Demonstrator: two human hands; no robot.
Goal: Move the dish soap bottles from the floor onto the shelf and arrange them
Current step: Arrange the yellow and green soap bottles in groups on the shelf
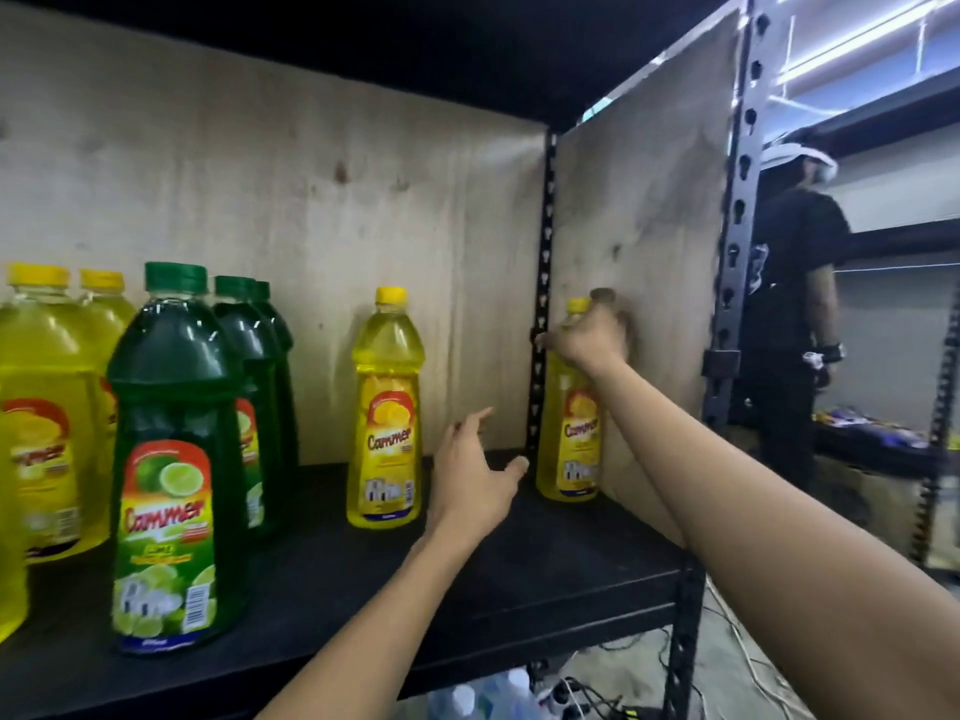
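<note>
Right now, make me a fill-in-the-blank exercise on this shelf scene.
1. The right hand grips the neck of a ____ bottle in the shelf corner.
2. The front green bottle has a ____ cap.
3. The left hand is open and holds ____.

Missing words: yellow; green; nothing

Plywood back panel (270, 189), plywood side panel (644, 210), perforated steel upright (732, 241), bystander in black (795, 304), floor cables (587, 693).

The black shelf (519, 579) carries upright dish soap bottles: yellow bottles (47, 407) and green bottles (176, 459) grouped at left, one yellow bottle (385, 407) mid-shelf, another (569, 439) in the far right corner.
</note>
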